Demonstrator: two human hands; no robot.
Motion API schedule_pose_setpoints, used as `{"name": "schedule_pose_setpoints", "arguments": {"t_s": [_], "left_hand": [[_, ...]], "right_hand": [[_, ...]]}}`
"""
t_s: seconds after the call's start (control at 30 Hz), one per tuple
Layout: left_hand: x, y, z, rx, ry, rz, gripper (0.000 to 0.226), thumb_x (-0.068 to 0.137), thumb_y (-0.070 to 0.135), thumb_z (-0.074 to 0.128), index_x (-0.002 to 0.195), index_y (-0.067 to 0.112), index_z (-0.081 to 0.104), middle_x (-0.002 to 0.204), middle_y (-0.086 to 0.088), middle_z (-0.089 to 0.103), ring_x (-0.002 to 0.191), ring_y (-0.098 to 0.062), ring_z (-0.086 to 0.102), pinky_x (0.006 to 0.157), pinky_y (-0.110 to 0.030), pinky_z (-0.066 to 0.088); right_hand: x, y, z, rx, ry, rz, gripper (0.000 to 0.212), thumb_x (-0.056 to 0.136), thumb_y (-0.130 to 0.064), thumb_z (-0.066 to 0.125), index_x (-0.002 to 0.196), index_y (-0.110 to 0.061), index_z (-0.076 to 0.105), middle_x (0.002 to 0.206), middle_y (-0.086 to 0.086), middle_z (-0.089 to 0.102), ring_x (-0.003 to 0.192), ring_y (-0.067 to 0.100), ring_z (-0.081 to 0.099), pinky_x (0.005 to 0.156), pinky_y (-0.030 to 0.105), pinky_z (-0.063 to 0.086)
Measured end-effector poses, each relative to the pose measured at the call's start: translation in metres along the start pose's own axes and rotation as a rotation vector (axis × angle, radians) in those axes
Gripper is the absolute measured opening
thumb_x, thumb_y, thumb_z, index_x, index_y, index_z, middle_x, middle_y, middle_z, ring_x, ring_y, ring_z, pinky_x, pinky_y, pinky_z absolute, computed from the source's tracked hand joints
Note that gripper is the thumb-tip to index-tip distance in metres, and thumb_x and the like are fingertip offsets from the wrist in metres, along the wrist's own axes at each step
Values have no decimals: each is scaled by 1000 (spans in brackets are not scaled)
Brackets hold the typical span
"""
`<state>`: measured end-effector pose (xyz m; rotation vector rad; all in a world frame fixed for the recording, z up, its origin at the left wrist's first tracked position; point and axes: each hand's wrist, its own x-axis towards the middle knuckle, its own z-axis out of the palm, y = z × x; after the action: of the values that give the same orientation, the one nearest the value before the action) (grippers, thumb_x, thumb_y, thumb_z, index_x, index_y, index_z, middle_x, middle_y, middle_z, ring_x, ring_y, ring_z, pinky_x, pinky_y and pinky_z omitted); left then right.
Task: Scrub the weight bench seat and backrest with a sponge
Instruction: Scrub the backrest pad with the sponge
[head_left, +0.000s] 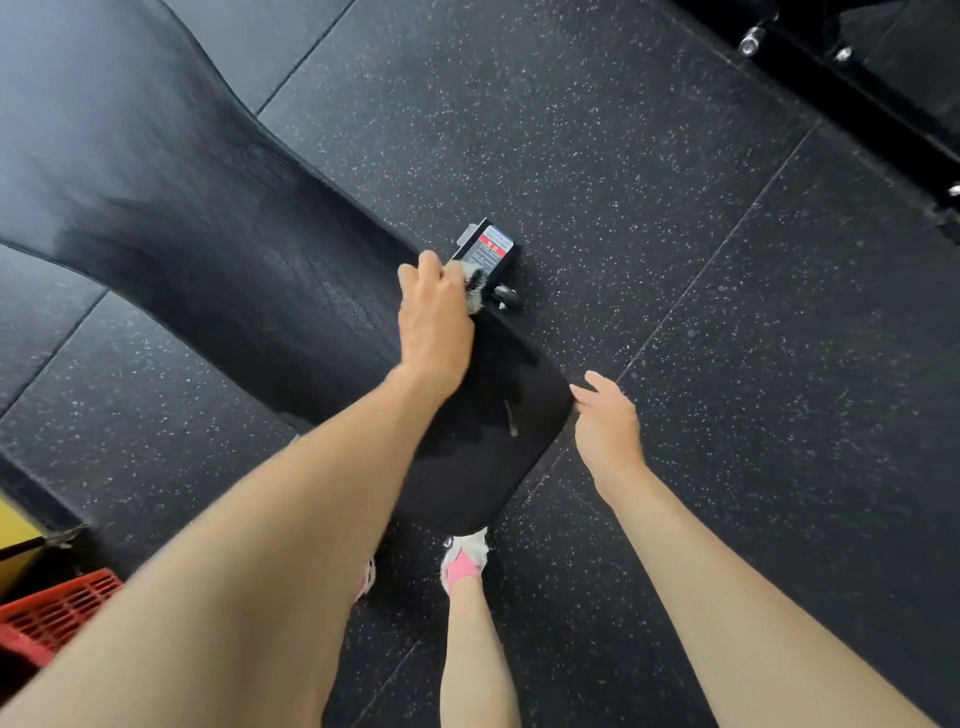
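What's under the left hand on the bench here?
A pale, grimy sponge sticks out beyond the left hand, at the gap between seat and backrest. Most of the sponge and the padding below it are hidden by the hand.

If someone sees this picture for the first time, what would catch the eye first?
The long black backrest runs from upper left to centre, where the left hand grips a pale sponge beside the seat. The right hand lies open at the seat's right edge; a red basket sits lower left.
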<state>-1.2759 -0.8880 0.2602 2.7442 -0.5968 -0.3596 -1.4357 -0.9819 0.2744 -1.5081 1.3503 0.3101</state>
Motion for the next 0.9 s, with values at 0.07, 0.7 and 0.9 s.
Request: {"name": "schedule_pose_setpoints", "arguments": {"t_s": [0.07,0.7,0.9], "left_hand": [[-23,21,11,9,-70,117,34,79,-7,52,110,8,55,112,-9,45,99,-25,37,64,-26,33],[-66,28,21,375,-567,1196,40,85,6,55,122,19,51,115,0,44,102,-20,41,57,-21,32],[-51,18,30,88,-391,874,46,67,-12,54,104,13,65,92,-7,51,84,-19,32,46,-34,48]], "right_hand": [[6,3,-1,156,3,70,49,93,8,37,137,-10,48,136,3,53,123,18,51,106,33,40],[-9,20,-9,763,-38,378,52,103,-46,23,148,-21,24,123,15,61,95,25,62,98,44,45],[-9,33,-6,689,-82,378,60,99,-56,14,147,-22,26,116,14,64,97,25,63,109,46,30]]}}
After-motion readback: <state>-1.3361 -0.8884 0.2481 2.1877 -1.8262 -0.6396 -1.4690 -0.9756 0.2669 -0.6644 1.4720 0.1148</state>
